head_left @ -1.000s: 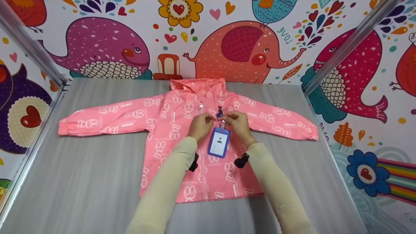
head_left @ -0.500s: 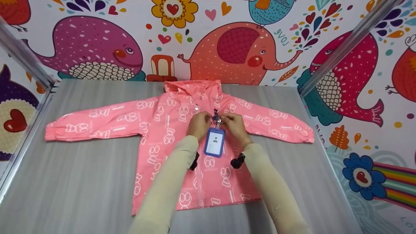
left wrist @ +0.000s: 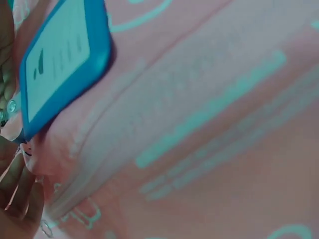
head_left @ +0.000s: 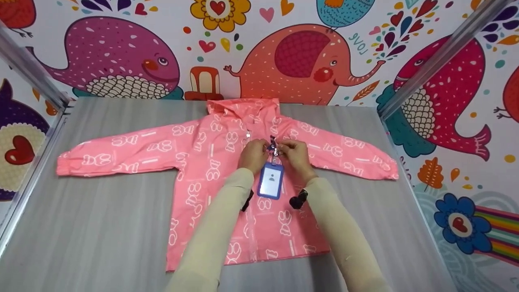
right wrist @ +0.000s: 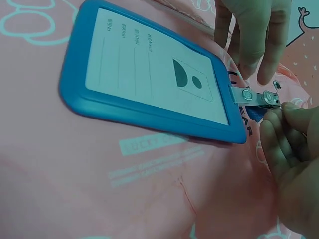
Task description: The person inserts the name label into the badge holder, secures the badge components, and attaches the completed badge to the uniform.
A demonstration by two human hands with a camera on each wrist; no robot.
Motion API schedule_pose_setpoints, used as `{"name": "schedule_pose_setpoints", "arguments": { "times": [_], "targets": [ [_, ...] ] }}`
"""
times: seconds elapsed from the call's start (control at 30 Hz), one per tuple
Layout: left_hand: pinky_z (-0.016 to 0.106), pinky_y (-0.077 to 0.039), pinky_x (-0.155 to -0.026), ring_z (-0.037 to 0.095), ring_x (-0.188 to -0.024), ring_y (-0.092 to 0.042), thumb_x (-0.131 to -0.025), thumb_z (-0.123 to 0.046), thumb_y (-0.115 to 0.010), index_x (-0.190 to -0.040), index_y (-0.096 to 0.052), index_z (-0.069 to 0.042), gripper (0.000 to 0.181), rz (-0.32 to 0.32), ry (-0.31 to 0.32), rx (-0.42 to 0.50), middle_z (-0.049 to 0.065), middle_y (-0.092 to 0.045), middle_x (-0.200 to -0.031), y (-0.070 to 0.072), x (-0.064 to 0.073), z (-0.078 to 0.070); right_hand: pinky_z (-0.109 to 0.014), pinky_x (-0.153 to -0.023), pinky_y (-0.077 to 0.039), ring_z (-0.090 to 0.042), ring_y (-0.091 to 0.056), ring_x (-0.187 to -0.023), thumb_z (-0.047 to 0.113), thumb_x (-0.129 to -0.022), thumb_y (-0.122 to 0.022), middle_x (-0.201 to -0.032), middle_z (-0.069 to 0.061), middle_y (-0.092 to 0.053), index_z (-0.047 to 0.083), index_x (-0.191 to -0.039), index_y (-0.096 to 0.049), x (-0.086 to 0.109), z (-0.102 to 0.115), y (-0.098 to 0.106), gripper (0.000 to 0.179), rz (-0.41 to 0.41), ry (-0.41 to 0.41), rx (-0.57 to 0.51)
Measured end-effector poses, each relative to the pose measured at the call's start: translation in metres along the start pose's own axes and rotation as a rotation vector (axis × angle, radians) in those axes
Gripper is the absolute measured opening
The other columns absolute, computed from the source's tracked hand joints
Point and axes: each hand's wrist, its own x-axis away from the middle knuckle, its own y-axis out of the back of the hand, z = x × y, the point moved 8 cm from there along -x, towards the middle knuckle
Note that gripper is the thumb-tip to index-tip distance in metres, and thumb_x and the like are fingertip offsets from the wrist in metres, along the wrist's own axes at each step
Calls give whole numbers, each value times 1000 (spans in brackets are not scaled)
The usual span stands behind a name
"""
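Observation:
A pink hooded jacket [head_left: 198, 174] with white outlined prints lies spread front up, its sleeves stretched to both sides. Over its chest is a blue-framed ID badge [head_left: 270, 181] with a clear strap and a metal clip [right wrist: 271, 98]. My right hand [head_left: 295, 156] pinches that clip between thumb and forefinger, beside a small dark figure on the chest [head_left: 272, 142]. Opposite it, my left hand [head_left: 254, 155] has its fingers bent at the chest cloth, which puckers up at the fingertips in the left wrist view; the exact pinch is partly hidden.
The jacket lies on a grey wood-grain table [head_left: 109, 223]. Behind and beside the table stand walls with cartoon animals [head_left: 300, 65], framed by metal posts [head_left: 438, 56]. A zipper pull [head_left: 248, 135] sits near the collar.
Both hands stay at the chest, with small finger shifts around the clip. The badge now hangs straighter than a second ago. The head view has shifted slightly.

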Motion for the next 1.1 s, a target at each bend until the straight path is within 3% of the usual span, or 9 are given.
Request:
{"name": "schedule_pose_setpoints", "arguments": {
  "times": [0.2,0.4,0.67,0.97,1.1],
  "targets": [
    [45,-55,-85,33,-93,-67,-88,-4,-66,-101,-73,-2,15,-11,-82,-168,15,-71,-96,-3,-2,-7,-21,-58,-52,-9,-61,-63,-6,-90,-62,-80,-11,-71,-8,-102,-70,-2,-1,-3,15,2,-22,35],
    [43,-57,-83,32,-93,-67,-89,-3,-61,-99,-72,-2,15,-40,-103,-340,14,-71,-97,-7,-5,-7,-20,-63,-54,-8,-62,-67,-11,-88,-57,-88,-13,-72,-10,-107,-68,-3,-4,-9,22,64,-90,78],
    [42,-59,-80,30,-91,-68,-88,-3,-62,-98,-73,-3,15,-41,-69,-366,12,-71,-98,-11,-11,-8,-21,-57,-53,-12,-60,-61,-8,-91,-54,-81,-12,-67,-9,-102,-65,-3,-3,-9,15,124,-83,171],
    [40,-59,-79,29,-90,-68,-85,3,-65,-98,-74,-4,18,-35,-147,-434,12,-71,-96,-12,-16,-10,-22,-59,-53,-12,-60,-64,-7,-93,-52,-83,-11,-65,-8,-101,-68,-4,-2,-9,18,178,-91,263],
    [41,-59,-77,29,-87,-69,-85,1,-66,-96,-74,-5,15,-24,-136,-412,12,-72,-93,-14,-18,-9,-21,-56,-51,-11,-57,-61,-7,-93,-51,-80,-9,-63,-9,-100,-66,-5,-1,-12,17,215,-82,287]
  ]
}}
